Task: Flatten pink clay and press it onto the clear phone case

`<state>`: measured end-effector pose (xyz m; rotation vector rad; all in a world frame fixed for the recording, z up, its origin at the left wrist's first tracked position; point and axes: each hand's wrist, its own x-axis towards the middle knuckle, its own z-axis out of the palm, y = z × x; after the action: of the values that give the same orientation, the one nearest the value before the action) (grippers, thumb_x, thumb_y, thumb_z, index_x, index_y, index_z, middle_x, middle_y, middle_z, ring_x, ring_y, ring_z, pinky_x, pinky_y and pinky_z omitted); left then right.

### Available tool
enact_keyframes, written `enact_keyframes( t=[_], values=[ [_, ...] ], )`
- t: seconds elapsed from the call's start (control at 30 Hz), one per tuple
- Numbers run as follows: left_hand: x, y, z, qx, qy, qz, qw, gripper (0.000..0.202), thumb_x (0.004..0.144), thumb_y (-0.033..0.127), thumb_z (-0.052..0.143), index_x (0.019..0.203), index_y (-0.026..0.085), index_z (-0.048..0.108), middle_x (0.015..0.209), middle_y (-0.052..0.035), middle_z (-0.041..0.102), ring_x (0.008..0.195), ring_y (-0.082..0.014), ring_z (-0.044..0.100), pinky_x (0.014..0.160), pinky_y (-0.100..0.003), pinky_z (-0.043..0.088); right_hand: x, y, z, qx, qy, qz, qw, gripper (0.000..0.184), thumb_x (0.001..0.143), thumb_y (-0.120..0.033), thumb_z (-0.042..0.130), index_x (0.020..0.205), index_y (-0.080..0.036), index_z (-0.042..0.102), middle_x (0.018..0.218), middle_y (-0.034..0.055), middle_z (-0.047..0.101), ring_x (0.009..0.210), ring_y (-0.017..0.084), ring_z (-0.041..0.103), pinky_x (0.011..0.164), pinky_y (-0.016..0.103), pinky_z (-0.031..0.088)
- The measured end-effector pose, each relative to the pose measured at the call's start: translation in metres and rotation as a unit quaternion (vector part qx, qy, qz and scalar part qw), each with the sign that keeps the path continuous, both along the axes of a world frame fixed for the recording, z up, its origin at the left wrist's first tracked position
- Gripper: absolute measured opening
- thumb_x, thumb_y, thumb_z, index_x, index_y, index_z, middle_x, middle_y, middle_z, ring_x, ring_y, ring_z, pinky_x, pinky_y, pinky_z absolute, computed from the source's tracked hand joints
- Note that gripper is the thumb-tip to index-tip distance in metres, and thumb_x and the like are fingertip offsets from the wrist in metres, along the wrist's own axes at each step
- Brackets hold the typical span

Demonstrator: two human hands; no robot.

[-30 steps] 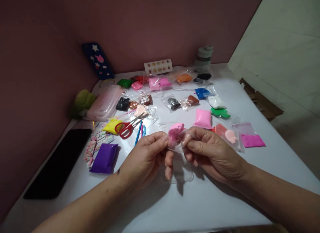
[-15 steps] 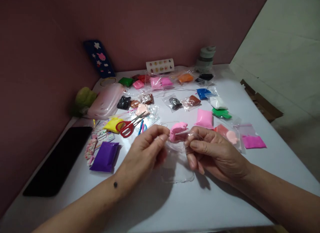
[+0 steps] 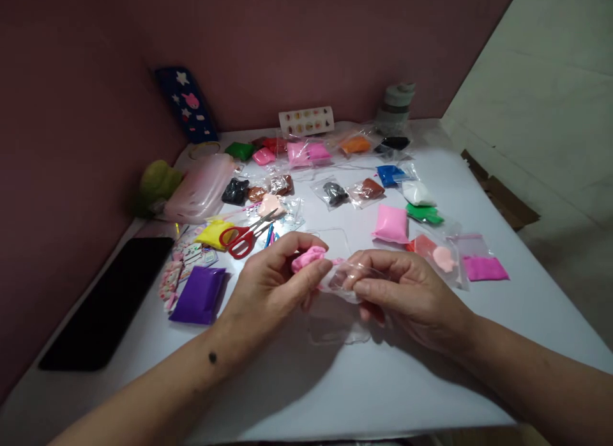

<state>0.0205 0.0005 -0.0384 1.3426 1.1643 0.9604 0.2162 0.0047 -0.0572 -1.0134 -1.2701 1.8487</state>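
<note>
Between the thumb and fingers of my left hand (image 3: 282,273) is a lump of pink modelling clay (image 3: 309,259). My right hand (image 3: 407,292) pinches a clear plastic bag (image 3: 347,281), which reaches across to the clay. A small bit of pink still shows at the bag's mouth. Beneath both hands a clear phone case (image 3: 335,328) lies flat on the white table, partly hidden by them. Just beyond my right hand sits a plump pink clay packet (image 3: 390,223). Red-handled scissors (image 3: 246,238) lie beyond my left hand, beside a yellow clay packet (image 3: 214,234).
On the left are a black phone (image 3: 110,299) and a purple packet (image 3: 198,296). Several bagged clays lie across the back, near an orange one (image 3: 355,144). A decorated blue case (image 3: 186,104) leans on the wall; a bottle (image 3: 396,107) stands at the back right.
The pink clay has moved left, out of the bag and into my left hand's grip. My right hand keeps hold of the bag, now stretched between the hands.
</note>
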Motion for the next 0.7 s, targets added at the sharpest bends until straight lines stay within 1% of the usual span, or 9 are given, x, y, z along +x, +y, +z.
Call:
enact_keyframes(
  t=[0.07,0.13,0.27,0.33,0.4,0.47,0.53,0.63,0.7],
  values=[
    [0.0000,0.0006,0.0003,-0.017,-0.045,0.019,0.999,0.016,0.088,0.033,0.067,0.093,0.020,0.060,0.062,0.0062,0.055,0.051,-0.0080,0.052,0.049,-0.019,0.045,0.0005,0.0014,-0.0002,-0.011,0.016,-0.011,1.000,0.004,0.080,-0.021,0.069,0.080,-0.017,0.071,0.091,0.0022,0.066,0.053,0.004,0.054,0.046,0.016,0.037],
    [0.0000,0.0011,0.0002,-0.023,-0.061,0.025,0.998,0.016,0.087,0.031,0.069,0.094,0.020,0.061,0.067,0.0053,0.057,0.054,-0.0080,0.055,0.052,-0.019,0.048,0.0008,0.0027,-0.0009,-0.012,0.023,-0.014,1.000,0.004,0.079,-0.020,0.070,0.078,-0.017,0.071,0.092,0.0031,0.067,0.053,0.004,0.054,0.047,0.016,0.038],
    [0.0012,0.0012,0.0006,-0.017,-0.055,0.008,0.998,0.012,0.087,0.025,0.068,0.094,0.019,0.061,0.074,0.0041,0.060,0.059,-0.0076,0.058,0.056,-0.018,0.050,0.0015,0.0042,-0.0031,-0.011,0.015,-0.019,1.000,0.008,0.080,-0.014,0.065,0.083,-0.017,0.072,0.083,0.0017,0.066,0.051,0.005,0.052,0.045,0.017,0.037],
    [0.0025,0.0003,0.0013,-0.016,-0.052,0.008,0.998,0.012,0.088,0.025,0.067,0.094,0.019,0.060,0.074,0.0037,0.060,0.061,-0.0088,0.060,0.058,-0.019,0.050,0.0015,0.0041,-0.0040,-0.018,0.033,-0.021,0.999,0.007,0.080,-0.014,0.066,0.084,-0.019,0.071,0.078,-0.0002,0.064,0.053,0.006,0.051,0.048,0.017,0.039],
    [0.0038,-0.0006,0.0016,-0.017,-0.050,0.015,0.998,0.017,0.084,0.026,0.071,0.093,0.019,0.058,0.075,0.0032,0.060,0.062,-0.0097,0.059,0.057,-0.020,0.049,0.0006,0.0038,-0.0047,-0.020,0.065,-0.011,0.998,0.005,0.081,-0.018,0.072,0.086,-0.019,0.070,0.079,-0.0008,0.063,0.060,0.007,0.053,0.053,0.017,0.043],
    [0.0047,-0.0013,0.0013,-0.016,-0.050,0.017,0.998,0.025,0.079,0.029,0.077,0.092,0.019,0.057,0.076,0.0030,0.059,0.060,-0.0098,0.057,0.054,-0.021,0.048,-0.0011,0.0035,-0.0052,-0.018,0.082,0.000,0.996,0.011,0.081,-0.024,0.077,0.088,-0.019,0.070,0.081,-0.0009,0.063,0.066,0.007,0.055,0.058,0.017,0.044],
    [0.0050,-0.0016,0.0010,-0.020,-0.040,0.009,0.999,0.029,0.076,0.029,0.079,0.092,0.020,0.056,0.075,0.0032,0.058,0.060,-0.0102,0.056,0.054,-0.022,0.046,-0.0031,0.0032,-0.0057,-0.029,0.084,0.003,0.996,0.016,0.082,-0.031,0.078,0.089,-0.019,0.070,0.078,-0.0014,0.062,0.065,0.007,0.054,0.059,0.018,0.044],
    [0.0047,-0.0021,0.0015,-0.016,0.000,-0.003,1.000,0.024,0.079,0.024,0.075,0.093,0.020,0.057,0.078,0.0031,0.058,0.065,-0.0105,0.056,0.057,-0.022,0.046,-0.0055,0.0026,-0.0062,-0.050,0.075,-0.018,0.996,0.023,0.084,-0.040,0.075,0.086,-0.018,0.068,0.070,-0.0024,0.058,0.059,0.007,0.049,0.055,0.019,0.041],
    [0.0047,-0.0025,0.0023,-0.001,0.021,-0.004,1.000,0.019,0.080,0.021,0.072,0.092,0.020,0.057,0.082,0.0027,0.058,0.066,-0.0098,0.055,0.058,-0.021,0.046,-0.0059,0.0023,-0.0063,-0.038,0.058,-0.043,0.997,0.024,0.085,-0.042,0.073,0.087,-0.018,0.069,0.069,-0.0019,0.057,0.058,0.007,0.048,0.054,0.020,0.039]
  ],
)
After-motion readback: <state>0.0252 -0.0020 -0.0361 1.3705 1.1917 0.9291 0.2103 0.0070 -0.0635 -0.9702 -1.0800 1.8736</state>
